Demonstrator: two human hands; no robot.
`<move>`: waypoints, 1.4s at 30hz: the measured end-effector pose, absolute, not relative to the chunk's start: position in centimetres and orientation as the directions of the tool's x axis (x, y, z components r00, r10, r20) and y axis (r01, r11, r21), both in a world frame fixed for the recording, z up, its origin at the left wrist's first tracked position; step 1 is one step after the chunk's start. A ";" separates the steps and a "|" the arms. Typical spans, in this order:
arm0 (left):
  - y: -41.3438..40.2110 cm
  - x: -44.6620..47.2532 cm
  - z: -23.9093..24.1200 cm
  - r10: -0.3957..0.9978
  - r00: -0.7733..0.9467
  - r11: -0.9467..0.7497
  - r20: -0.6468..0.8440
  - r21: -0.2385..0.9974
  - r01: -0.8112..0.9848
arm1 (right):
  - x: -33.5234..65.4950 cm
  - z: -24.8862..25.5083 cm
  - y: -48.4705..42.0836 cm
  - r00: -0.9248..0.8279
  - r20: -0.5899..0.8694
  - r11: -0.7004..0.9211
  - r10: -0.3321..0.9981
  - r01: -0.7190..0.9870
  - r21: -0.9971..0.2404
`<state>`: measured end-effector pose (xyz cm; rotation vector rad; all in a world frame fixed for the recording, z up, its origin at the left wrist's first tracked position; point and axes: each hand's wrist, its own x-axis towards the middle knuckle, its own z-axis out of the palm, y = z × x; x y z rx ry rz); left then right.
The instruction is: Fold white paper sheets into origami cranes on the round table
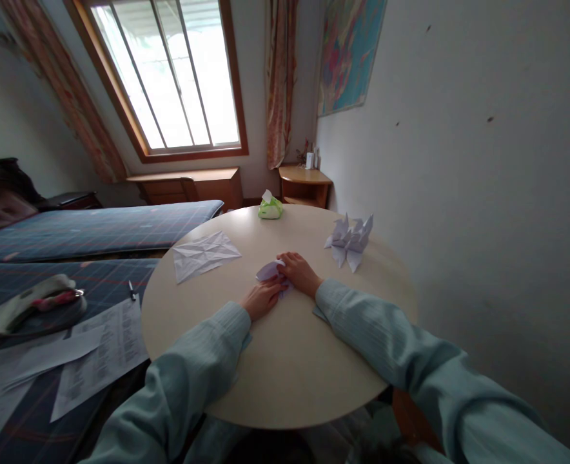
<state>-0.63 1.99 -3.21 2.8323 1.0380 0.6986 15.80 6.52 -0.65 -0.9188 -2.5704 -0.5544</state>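
A small piece of folded white paper (267, 270) lies on the round table between my two hands. My left hand (264, 298) presses on its near side, fingers closed together over the paper. From the right, my right hand (298, 273) grips the paper's far edge with bent fingers. Parts of the paper are hidden under the fingers, so its full shape cannot be made out. To the left lies an unfolded, creased white sheet (206, 256). Several folded paper figures with pointed, wing-like tips (351, 240) stand together at the right.
The round cream table (294, 386) carries a green tissue pack (270, 206) at its far edge. Left of it, a plaid bed (96, 225) holds printed sheets (106, 354), a pen (131, 290) and a pale bag-like item (33, 303). A white wall (498, 212) rises close on the right.
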 end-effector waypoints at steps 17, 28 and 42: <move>1.9 -0.8 -3.1 0.641 0.651 -0.756 0.405 0.192 0.625 | 16.5 -0.3 6.4 -0.678 0.647 0.846 0.348 0.524 0.094; 1.6 -1.0 -2.7 0.664 0.658 -0.743 0.356 0.211 0.635 | 17.5 -0.9 7.5 -0.475 0.693 0.825 0.542 0.456 -0.334; 1.7 -0.7 -2.8 0.673 0.650 -0.738 0.353 0.266 0.620 | 16.9 -1.8 8.5 -0.392 0.466 0.609 0.793 0.526 -0.594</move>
